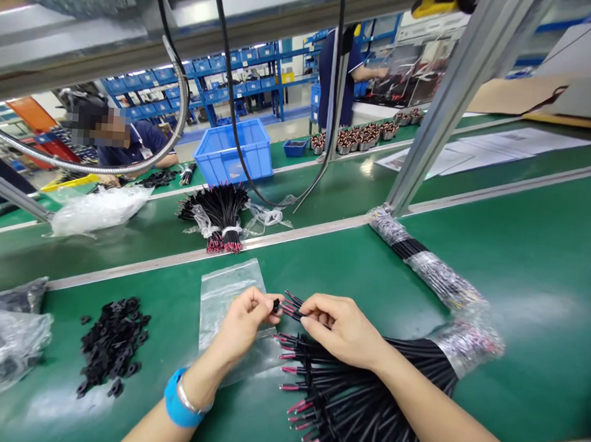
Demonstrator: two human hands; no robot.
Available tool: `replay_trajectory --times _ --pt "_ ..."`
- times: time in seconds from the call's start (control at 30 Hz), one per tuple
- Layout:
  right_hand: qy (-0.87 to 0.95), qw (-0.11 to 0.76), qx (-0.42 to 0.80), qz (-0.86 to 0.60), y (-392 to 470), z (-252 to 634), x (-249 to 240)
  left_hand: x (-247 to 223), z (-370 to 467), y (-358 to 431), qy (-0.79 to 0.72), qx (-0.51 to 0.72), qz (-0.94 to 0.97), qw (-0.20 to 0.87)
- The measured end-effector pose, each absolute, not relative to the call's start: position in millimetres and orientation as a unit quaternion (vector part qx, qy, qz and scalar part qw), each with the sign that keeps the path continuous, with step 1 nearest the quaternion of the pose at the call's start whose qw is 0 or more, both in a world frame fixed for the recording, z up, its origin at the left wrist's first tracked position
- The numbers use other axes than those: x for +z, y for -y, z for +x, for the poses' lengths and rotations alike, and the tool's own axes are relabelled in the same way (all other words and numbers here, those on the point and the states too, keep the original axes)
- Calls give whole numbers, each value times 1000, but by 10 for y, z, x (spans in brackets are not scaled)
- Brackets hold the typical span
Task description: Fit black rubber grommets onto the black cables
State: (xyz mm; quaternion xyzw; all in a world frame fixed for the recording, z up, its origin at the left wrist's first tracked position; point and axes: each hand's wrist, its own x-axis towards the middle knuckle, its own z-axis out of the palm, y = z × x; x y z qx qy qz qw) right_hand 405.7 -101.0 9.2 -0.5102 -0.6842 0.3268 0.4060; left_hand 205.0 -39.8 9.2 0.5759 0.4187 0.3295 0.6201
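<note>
My left hand (243, 324) pinches a small black plastic part (275, 305) at its fingertips. My right hand (341, 329) holds the red-tipped ends of a few black wires (290, 305) right against that part. Both hands hover over a large bundle of black red-tipped wires (355, 398) fanned out on the green bench (522, 275), its far end wrapped in clear plastic (468, 338). A blue band sits on my left wrist. A clear plastic bag (224, 290) lies flat under my left hand.
A pile of small black plastic parts (112, 343) lies at the left. Plastic bags (2, 343) sit at the far left. Another wire bundle (223, 216) and a blue crate (234, 152) are beyond. A wrapped bundle (423, 259) lies by a metal post (432, 122). Other people work behind.
</note>
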Motion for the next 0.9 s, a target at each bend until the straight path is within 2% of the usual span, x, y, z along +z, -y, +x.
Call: replay_trajectory --times 0.07,0.2,0.6,0.9 --pt "676 415 336 -508 1009 4065 100 117 2140 450 -393 360 480 697" --pt "669 417 337 -515 1009 4073 93 108 2202 490 -376 385 415 734" --pt "681 410 314 -519 1007 4059 90 -12 2101 450 -335 372 505 703" --pt "696 356 331 -528 1040 4114 164 -74 2242 517 -383 366 479 700"
